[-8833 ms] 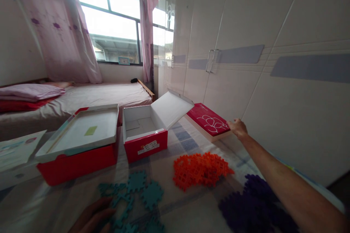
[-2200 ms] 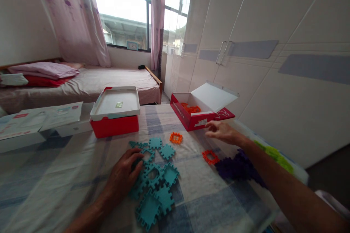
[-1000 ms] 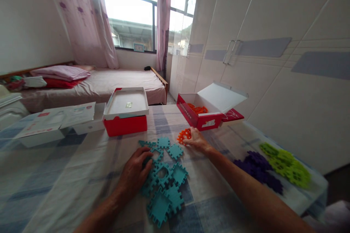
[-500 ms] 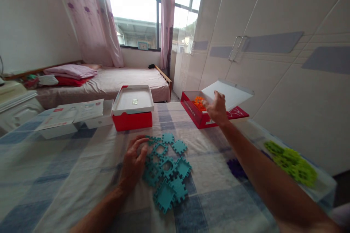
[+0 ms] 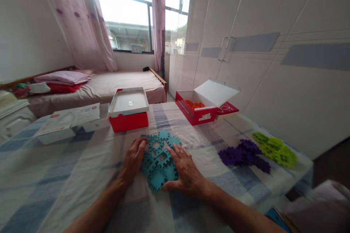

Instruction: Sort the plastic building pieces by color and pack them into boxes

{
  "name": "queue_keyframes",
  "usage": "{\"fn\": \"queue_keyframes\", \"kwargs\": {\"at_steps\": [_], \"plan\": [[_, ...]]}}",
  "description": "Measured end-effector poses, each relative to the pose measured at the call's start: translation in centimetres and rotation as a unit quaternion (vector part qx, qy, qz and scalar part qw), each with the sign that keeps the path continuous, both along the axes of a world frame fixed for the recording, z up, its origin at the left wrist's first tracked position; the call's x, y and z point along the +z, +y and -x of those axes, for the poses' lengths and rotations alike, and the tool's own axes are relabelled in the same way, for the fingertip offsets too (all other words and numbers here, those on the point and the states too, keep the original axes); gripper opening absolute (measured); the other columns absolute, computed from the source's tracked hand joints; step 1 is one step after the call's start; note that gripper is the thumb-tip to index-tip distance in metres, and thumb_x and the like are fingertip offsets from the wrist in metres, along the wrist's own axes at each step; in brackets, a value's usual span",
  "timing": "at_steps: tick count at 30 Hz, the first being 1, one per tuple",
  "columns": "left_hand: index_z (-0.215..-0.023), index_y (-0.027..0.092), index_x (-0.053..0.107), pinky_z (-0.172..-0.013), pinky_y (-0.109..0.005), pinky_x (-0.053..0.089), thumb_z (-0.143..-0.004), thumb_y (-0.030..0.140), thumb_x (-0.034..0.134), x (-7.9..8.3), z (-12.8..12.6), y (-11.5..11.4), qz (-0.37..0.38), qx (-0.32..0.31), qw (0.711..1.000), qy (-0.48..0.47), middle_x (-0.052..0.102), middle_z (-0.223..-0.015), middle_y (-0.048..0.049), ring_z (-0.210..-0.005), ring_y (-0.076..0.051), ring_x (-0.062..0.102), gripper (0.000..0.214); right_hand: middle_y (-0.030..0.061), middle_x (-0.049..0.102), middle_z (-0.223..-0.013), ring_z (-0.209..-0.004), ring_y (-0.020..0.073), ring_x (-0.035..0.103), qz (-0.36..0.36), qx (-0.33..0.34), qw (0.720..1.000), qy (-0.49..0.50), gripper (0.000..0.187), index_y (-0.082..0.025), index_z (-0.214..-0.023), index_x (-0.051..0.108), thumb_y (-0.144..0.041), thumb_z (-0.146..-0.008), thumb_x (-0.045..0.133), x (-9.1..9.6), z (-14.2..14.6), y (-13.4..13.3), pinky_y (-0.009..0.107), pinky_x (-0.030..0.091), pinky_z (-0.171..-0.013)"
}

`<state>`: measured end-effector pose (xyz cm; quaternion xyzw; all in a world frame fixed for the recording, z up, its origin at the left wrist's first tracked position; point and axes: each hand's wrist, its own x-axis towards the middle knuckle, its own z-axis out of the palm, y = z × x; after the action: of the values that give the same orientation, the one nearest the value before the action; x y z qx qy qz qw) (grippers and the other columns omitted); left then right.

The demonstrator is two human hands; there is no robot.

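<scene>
Head view: R hand (image 5: pixel 186 169) has fingers spread wide along the right side of the teal pieces (image 5: pixel 158 177); L hand (image 5: pixel 133 158) fingers loosely bent at their left side, neither visibly gripping. Teal lies mid-table (image 5: pixel 68 174), btwn the hands. R hand's just back from the maroon box (image 5: pixel 202 115) & no loose orange pieces (image 5: pixel 195 105) remain on the table, so orange looks boxed, teal prob. now in hand. Maroon box, nr far edge, flap up, holds the orange. Red box (image 5: pixel 128 122), also nr far edge, w/ upturned lid (image 5: pixel 127 102) on top; can't see inside. Purple pieces (image 5: pixel 240 152) & green pieces (image 5: pixel 276 149), unboxed, sit toward right edge.
</scene>
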<state>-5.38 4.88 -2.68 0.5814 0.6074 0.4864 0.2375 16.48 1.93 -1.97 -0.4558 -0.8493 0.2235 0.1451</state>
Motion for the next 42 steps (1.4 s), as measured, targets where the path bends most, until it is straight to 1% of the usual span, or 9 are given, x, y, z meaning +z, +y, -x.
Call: {"fn": "queue_keyframes", "kwargs": {"at_steps": [3, 8, 14, 22, 26, 29, 35, 38, 42], "plan": [[-0.103, 0.018, 0.06, -0.089, -0.037, 0.045, -0.087, 0.046, 0.034, 0.4, -0.2, -0.4, -0.003, -0.041, 0.999, -0.012, 0.066, -0.101, -0.0061, -0.098, -0.022, 0.06, 0.041, 0.0137, 0.016, -0.152, -0.141, 0.0306, 0.009, -0.028, 0.009, 1.0, 0.011, 0.103, -0.019, -0.146, 0.022, -0.063, -0.064, 0.065, -0.4, 0.0, -0.4, 0.051, 0.011, -0.113], [-0.099, 0.018, 0.062, -0.092, -0.035, 0.043, -0.089, 0.041, 0.033, 0.9, -0.6, -0.9, -0.055, -0.018, 0.998, 0.02, 0.065, -0.103, -0.0055, -0.1, -0.02, 0.059, 0.038, 0.0129, 0.023, -0.151, -0.14, 0.0291, 0.015, -0.033, 0.017, 0.998, 0.051, 0.084, -0.018, -0.145, 0.028, -0.063, -0.078, 0.051, 0.6, -0.7, -0.4, 0.049, 0.016, -0.113], [-0.099, 0.016, 0.061, -0.088, -0.036, 0.048, -0.082, 0.036, 0.042, 1.5, -0.4, -0.1, -0.047, -0.025, 0.996, 0.073, 0.061, -0.11, -0.0098, -0.099, -0.021, 0.061, 0.032, 0.0121, 0.034, -0.146, -0.137, 0.0274, 0.024, -0.095, -0.081, 0.99, 0.068, 0.061, -0.019, -0.141, 0.035, -0.052, -0.089, 0.037, 0.2, -0.6, 2.5, 0.05, 0.021, -0.111], [-0.098, 0.016, 0.059, -0.095, -0.05, 0.043, -0.073, 0.05, 0.043, 3.8, 7.9, 3.7, -0.1, 0.062, 0.957, 0.267, 0.057, -0.109, -0.0148, -0.108, -0.033, 0.054, 0.045, 0.0152, 0.036, -0.145, -0.135, 0.0277, 0.029, -0.108, -0.078, 0.991, 0.028, 0.065, -0.015, -0.14, 0.036, -0.051, -0.087, 0.045, -1.4, -0.3, 2.3, 0.046, 0.023, -0.111], [-0.099, 0.013, 0.058, -0.086, -0.049, 0.048, -0.077, 0.049, 0.038, 3.0, 10.0, 4.0, -0.061, 0.103, 0.942, 0.313, 0.059, -0.101, -0.0169, -0.096, -0.033, 0.059, 0.046, 0.0143, 0.04, -0.142, -0.133, 0.026, 0.033, -0.116, -0.102, 0.985, 0.075, 0.06, -0.015, -0.137, 0.04, -0.046, -0.087, 0.048, -0.1, -0.6, 1.9, 0.045, 0.027, -0.109], [-0.103, 0.016, 0.057, -0.073, -0.039, 0.054, -0.078, 0.051, 0.04, 1.0, 8.3, 3.0, -0.007, 0.063, 0.967, 0.246, 0.059, -0.106, -0.013, -0.078, -0.024, 0.065, 0.046, 0.0137, 0.042, -0.141, -0.133, 0.0236, 0.033, -0.183, -0.149, 0.965, 0.116, 0.055, -0.014, -0.136, 0.04, -0.04, -0.088, 0.047, 1.7, -3.5, 2.2, 0.044, 0.029, -0.109], [-0.104, 0.021, 0.06, -0.086, -0.039, 0.05, -0.08, 0.049, 0.041, -0.7, 5.2, 2.5, -0.085, -0.022, 0.955, 0.285, 0.056, -0.12, -0.01, -0.103, -0.027, 0.06, 0.041, 0.0193, 0.05, -0.13, -0.123, 0.0274, 0.044, -0.333, -0.364, 0.862, 0.114, 0.052, -0.01, -0.127, 0.047, -0.041, -0.085, 0.045, 3.7, -17.4, 3.4, 0.046, 0.034, -0.105], [-0.108, 0.018, 0.058, -0.095, -0.044, 0.044, -0.083, 0.045, 0.037, 0.5, 6.0, 2.9, -0.151, 0.041, 0.927, 0.342, 0.053, -0.123, -0.0132, -0.11, -0.03, 0.055, 0.042, 0.0185, 0.056, -0.12, -0.115, 0.0292, 0.051, -0.326, -0.437, 0.832, 0.106, 0.051, -0.012, -0.12, 0.052, -0.046, -0.084, 0.042, 2.5, -22.9, 1.8, 0.049, 0.038, -0.101], [-0.118, 0.013, 0.053, -0.103, -0.044, 0.036, -0.085, 0.034, 0.037, 2.2, 7.9, 3.5, -0.205, 0.165, 0.87, 0.416, 0.053, -0.124, -0.0152, -0.122, -0.03, 0.046, 0.042, 0.0135, 0.056, -0.119, -0.112, 0.0294, 0.053, -0.31, -0.448, 0.829, 0.122, 0.051, -0.017, -0.119, 0.051, -0.051, -0.083, 0.042, -0.5, -24.1, -1.1, 0.049, 0.041, -0.098]]}}
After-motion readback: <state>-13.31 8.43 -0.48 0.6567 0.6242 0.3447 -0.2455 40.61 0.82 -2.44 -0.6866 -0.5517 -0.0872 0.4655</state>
